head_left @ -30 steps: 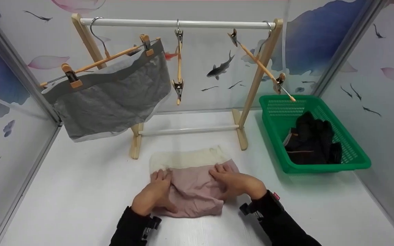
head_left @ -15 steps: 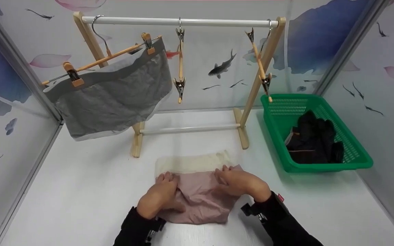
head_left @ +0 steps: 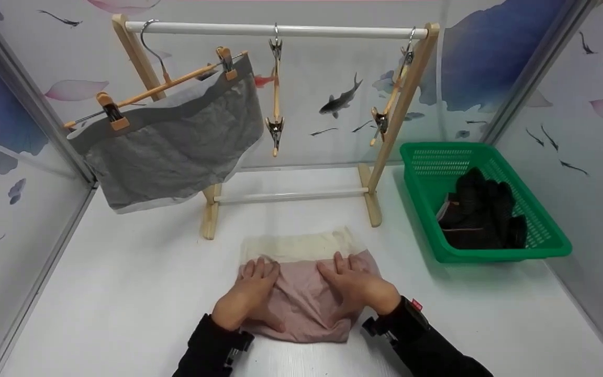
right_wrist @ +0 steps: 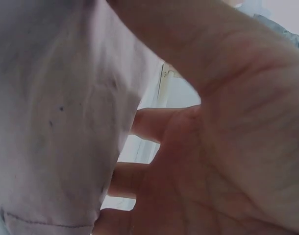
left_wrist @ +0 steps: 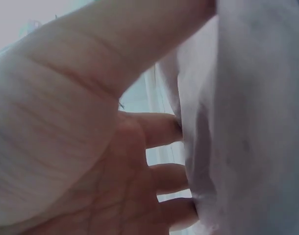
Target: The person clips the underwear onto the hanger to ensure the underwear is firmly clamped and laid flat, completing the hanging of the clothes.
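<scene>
A pink garment with a wide cream band (head_left: 301,247) lies spread on the white table, band toward the rack and pink part creased. My left hand (head_left: 252,293) rests on its left side, fingertips just below the band and thumb toward the near part. On the right side, my right hand (head_left: 356,285) presses the cloth with spread fingers. Both wrist views look past each palm at the pale pink fabric (left_wrist: 257,117), with fingertips against it; in the right wrist view a stitched hem crosses the fabric (right_wrist: 66,122) near the bottom.
Behind stands a wooden rack with a white rail (head_left: 322,31). Grey shorts (head_left: 181,141) hang clipped at its left; a bare clip hanger (head_left: 276,94) hangs mid-rail, another hanger (head_left: 393,99) at the right post. A green basket (head_left: 490,254) with dark clothing (head_left: 479,214) stands right.
The garment has come slightly nearer and right, its right side spreading outward. My right hand has shifted a little left over the cloth with fingers spread. The right hanger has swung round.
</scene>
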A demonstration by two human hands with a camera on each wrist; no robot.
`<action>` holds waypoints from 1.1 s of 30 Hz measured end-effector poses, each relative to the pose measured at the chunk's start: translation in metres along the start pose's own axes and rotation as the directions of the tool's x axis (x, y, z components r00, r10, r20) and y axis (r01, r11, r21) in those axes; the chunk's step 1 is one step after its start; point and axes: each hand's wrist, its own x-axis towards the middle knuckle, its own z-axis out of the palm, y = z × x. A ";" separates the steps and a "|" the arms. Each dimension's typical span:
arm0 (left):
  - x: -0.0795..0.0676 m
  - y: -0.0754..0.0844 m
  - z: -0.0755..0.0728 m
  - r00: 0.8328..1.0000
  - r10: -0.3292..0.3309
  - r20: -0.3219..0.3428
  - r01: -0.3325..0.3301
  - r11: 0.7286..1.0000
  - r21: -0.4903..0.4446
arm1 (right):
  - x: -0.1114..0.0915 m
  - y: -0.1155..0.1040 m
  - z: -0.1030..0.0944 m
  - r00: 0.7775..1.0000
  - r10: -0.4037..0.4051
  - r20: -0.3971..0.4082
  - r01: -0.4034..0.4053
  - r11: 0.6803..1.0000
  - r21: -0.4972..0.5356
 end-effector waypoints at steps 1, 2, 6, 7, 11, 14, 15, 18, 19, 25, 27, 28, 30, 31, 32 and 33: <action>0.000 0.000 0.000 1.000 -0.001 0.004 0.001 1.000 -0.002 | 0.000 0.001 0.000 1.000 0.000 0.000 0.000 1.000 -0.001; 0.000 0.000 0.000 1.000 0.000 0.006 0.000 1.000 -0.005 | 0.000 0.002 0.001 1.000 -0.002 -0.001 0.002 1.000 -0.001; 0.001 -0.001 0.000 1.000 0.016 0.008 -0.016 0.999 -0.030 | -0.001 0.006 0.003 1.000 -0.021 -0.016 0.022 1.000 0.008; 0.001 -0.001 0.000 1.000 0.024 0.009 -0.023 0.999 -0.041 | -0.001 0.007 0.003 0.999 -0.027 -0.018 0.027 1.000 0.013; 0.000 -0.005 0.001 0.997 0.072 0.016 -0.069 0.990 -0.123 | -0.003 0.009 0.004 0.999 -0.044 -0.030 0.045 0.999 0.024; -0.001 -0.011 0.002 0.989 0.146 0.017 -0.141 0.974 -0.176 | -0.004 0.010 0.005 0.998 -0.049 -0.034 0.050 0.998 0.027; -0.002 -0.014 0.002 0.985 0.175 0.012 -0.169 0.965 -0.199 | -0.005 0.010 0.004 0.998 -0.049 -0.034 0.050 0.998 0.026; -0.004 -0.021 0.000 0.965 0.263 -0.002 -0.254 0.927 -0.275 | -0.006 0.011 0.004 0.999 -0.041 -0.025 0.042 0.999 0.032; -0.005 -0.023 -0.001 0.959 0.285 -0.005 -0.273 0.912 -0.306 | -0.006 0.011 0.004 0.999 -0.038 -0.019 0.039 0.999 0.032; -0.010 -0.024 -0.011 0.957 0.287 -0.041 -0.274 0.848 -0.453 | -0.006 0.017 -0.001 0.998 -0.058 0.002 0.057 0.997 0.050; -0.011 -0.022 -0.016 0.951 0.302 -0.073 -0.295 0.805 -0.515 | -0.007 0.022 -0.007 0.996 -0.089 -0.033 0.092 0.990 0.105; -0.012 -0.021 -0.019 0.942 0.323 -0.090 -0.317 0.770 -0.553 | -0.009 0.025 -0.010 0.991 -0.112 -0.072 0.120 0.985 0.124; -0.014 -0.019 -0.026 0.918 0.377 -0.122 -0.358 0.659 -0.661 | -0.013 0.031 -0.018 0.971 -0.162 -0.175 0.190 0.970 0.154; -0.015 -0.018 -0.029 0.902 0.409 -0.140 -0.379 0.592 -0.711 | -0.016 0.033 -0.023 0.955 -0.178 -0.236 0.222 0.960 0.173; -0.016 -0.017 -0.032 0.885 0.438 -0.158 -0.394 0.525 -0.754 | -0.019 0.035 -0.028 0.935 -0.185 -0.302 0.247 0.952 0.183; -0.017 -0.016 -0.034 0.868 0.464 -0.176 -0.408 0.466 -0.785 | -0.022 0.038 -0.033 0.909 -0.181 -0.376 0.268 0.944 0.193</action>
